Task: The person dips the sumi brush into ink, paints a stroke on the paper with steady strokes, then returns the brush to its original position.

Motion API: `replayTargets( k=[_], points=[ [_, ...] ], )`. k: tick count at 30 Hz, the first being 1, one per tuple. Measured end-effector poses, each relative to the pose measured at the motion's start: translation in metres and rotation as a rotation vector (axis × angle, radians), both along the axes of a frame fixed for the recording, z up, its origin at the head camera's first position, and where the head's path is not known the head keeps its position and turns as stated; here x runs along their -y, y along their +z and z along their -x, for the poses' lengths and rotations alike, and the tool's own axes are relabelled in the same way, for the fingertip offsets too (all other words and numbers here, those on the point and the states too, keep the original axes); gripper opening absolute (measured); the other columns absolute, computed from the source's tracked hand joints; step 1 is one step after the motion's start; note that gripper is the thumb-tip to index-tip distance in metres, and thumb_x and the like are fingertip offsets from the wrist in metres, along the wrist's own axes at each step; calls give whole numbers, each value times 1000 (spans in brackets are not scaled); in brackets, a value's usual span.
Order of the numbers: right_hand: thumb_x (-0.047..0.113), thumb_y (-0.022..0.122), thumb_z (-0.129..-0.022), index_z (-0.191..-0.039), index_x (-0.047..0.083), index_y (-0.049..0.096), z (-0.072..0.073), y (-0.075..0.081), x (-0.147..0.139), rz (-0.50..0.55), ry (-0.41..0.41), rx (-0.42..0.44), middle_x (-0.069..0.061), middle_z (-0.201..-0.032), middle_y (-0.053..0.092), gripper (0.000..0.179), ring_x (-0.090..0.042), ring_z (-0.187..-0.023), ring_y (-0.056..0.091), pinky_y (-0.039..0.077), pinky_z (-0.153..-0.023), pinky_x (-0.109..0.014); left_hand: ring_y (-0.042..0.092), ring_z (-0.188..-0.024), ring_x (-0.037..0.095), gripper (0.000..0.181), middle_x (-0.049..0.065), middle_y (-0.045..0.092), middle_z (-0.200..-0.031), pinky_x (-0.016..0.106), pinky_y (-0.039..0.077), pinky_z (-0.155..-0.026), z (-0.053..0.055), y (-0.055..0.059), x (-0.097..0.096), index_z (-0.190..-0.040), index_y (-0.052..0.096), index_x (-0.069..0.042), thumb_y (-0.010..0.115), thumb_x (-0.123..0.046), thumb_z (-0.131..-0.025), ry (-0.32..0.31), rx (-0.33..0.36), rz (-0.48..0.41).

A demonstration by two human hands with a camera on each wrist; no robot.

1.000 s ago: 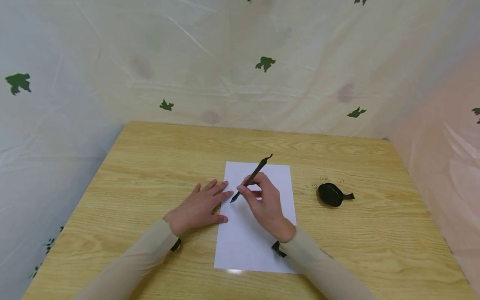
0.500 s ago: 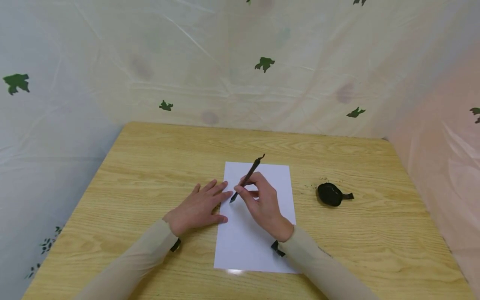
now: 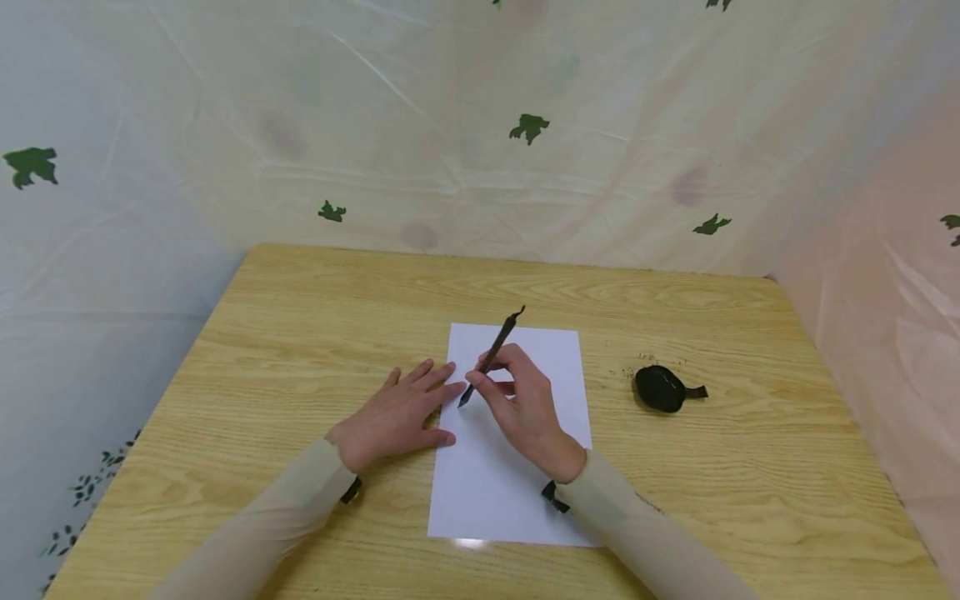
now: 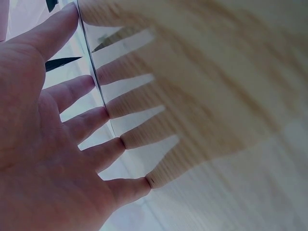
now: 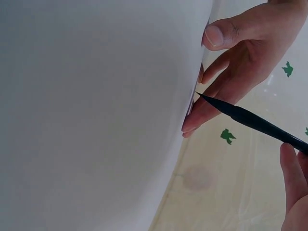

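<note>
My right hand point(image 3: 528, 412) pinches a dark calligraphy brush point(image 3: 498, 343) between thumb and fingers. The brush slants, its looped top end up and to the right. Its pointed black tip point(image 5: 207, 98) is right at the paper's surface in the right wrist view. Beneath lies a white sheet of paper point(image 3: 480, 500), upper left part under the tip. My left hand point(image 3: 393, 417) lies flat with spread fingers, fingertips and thumb on the paper's left edge. In the left wrist view its fingers point(image 4: 86, 125) press straight down onto the surface.
Right of the paper, a small black round dish point(image 3: 660, 389) with a short handle stands on the wooden table point(image 3: 750, 483). Dark specks point(image 3: 628, 372) dot the wood beside it. Pale curtains point(image 3: 420, 125) with green bird shapes hang behind and at both sides.
My right hand has shifted slightly left, and the brush's top end has swung left, so it stands steeper. Its tip has hardly moved. My left hand has stayed in place.
</note>
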State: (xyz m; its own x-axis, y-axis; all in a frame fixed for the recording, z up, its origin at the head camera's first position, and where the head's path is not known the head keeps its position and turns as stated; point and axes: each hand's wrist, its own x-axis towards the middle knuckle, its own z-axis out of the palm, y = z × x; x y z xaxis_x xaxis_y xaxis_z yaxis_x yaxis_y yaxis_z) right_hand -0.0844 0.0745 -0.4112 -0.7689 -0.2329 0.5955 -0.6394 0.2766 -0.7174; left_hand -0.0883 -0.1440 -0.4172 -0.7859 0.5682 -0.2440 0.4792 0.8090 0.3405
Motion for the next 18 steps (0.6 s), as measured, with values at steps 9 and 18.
replayTargets(
  k=[9, 18],
  points=[
    [-2, 75, -92, -112, 2, 56, -1, 0, 0, -21, 7, 28, -14, -106, 65, 28, -30, -100, 72, 62, -70, -29, 18, -157, 37, 75, 5, 27, -170, 73, 20, -116, 1, -1, -1, -159, 45, -22, 72, -52, -95, 6, 11, 4],
    [-4, 76, -91, -111, 2, 56, 2, -2, 0, -30, 8, 12, -13, -105, 65, 28, -29, -99, 73, 61, -70, -26, 19, -156, 38, 76, 7, 29, -169, 73, 21, -116, 0, 0, -1, -159, 45, -20, 73, -50, -94, 4, -1, -8]
  ],
)
